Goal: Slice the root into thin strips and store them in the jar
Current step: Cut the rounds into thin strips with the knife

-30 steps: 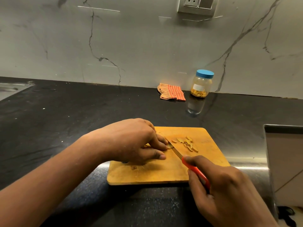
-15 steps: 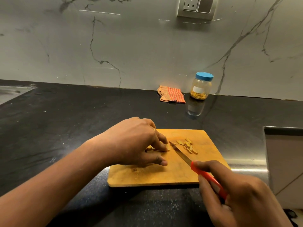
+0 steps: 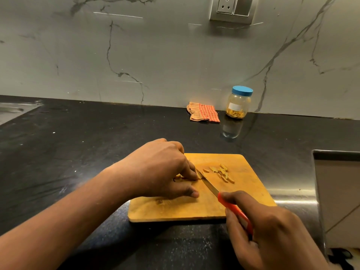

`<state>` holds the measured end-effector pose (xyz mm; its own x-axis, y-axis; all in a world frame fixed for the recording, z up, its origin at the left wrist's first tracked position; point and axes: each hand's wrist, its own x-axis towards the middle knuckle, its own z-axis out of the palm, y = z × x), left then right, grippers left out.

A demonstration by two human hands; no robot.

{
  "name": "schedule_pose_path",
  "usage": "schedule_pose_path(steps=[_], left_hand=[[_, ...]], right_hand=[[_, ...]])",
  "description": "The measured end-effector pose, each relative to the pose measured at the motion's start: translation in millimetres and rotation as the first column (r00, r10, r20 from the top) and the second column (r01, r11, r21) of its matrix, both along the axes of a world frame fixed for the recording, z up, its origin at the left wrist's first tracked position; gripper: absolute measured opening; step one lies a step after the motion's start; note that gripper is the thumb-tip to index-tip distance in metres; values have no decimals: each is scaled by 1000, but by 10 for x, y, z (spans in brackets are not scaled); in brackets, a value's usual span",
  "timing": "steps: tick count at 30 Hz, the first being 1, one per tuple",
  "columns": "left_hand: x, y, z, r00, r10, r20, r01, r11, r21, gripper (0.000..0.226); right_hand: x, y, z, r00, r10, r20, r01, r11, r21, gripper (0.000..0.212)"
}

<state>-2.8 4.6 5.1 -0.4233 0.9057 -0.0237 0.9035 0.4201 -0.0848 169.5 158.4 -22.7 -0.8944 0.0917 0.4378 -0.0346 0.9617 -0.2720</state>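
A wooden cutting board (image 3: 249, 193) lies on the black counter. My left hand (image 3: 161, 170) curls over a yellow root piece (image 3: 178, 176) on the board, fingertips pinning it down; most of the root is hidden under the hand. My right hand (image 3: 272, 230) grips the red handle of a small knife (image 3: 209, 185), its blade tip against my left fingertips. Several cut yellow strips (image 3: 222, 172) lie to the right of the blade. A clear jar (image 3: 238, 103) with a blue lid stands at the back wall, strips at its bottom.
A folded orange checked cloth (image 3: 203, 113) lies left of the jar. A steel-edged box or ledge (image 3: 337, 191) rises at the right. A sink edge (image 3: 13, 110) shows at far left. A wall socket (image 3: 233, 8) is above.
The knife drew back toward me, then came forward again; its blade now rests against my left fingertips. My left hand stayed on the root. The view shifted slightly.
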Motion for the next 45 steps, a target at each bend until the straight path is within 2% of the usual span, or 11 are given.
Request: schedule_pose_path(steps=[5,11,18,23,38,45], left_hand=[[9,7,4,1000,7,12,-7,1000,-9,56],[21,-2,18,999,29,26,-28,999,-47,57],[1,-36,43,996,20,85,-14,997,-72,54],[-14,-54,30,993,16,114,-9,998,-59,53],[-19,-41,17,992,8,128,-1,998,-57,54],[-12,-38,21,994,16,111,-9,998,-61,58]], right_hand=[[-86,-28,-26,1000,-8,30,4,992,128,34],[-133,-14,-69,999,-7,43,1,990,139,36],[105,99,26,999,-23,-27,24,999,28,29],[82,44,22,999,37,-25,-38,999,-34,28],[-32,55,-43,994,97,42,-95,995,-28,28],[-159,54,-39,983,115,143,-112,993,-29,33]])
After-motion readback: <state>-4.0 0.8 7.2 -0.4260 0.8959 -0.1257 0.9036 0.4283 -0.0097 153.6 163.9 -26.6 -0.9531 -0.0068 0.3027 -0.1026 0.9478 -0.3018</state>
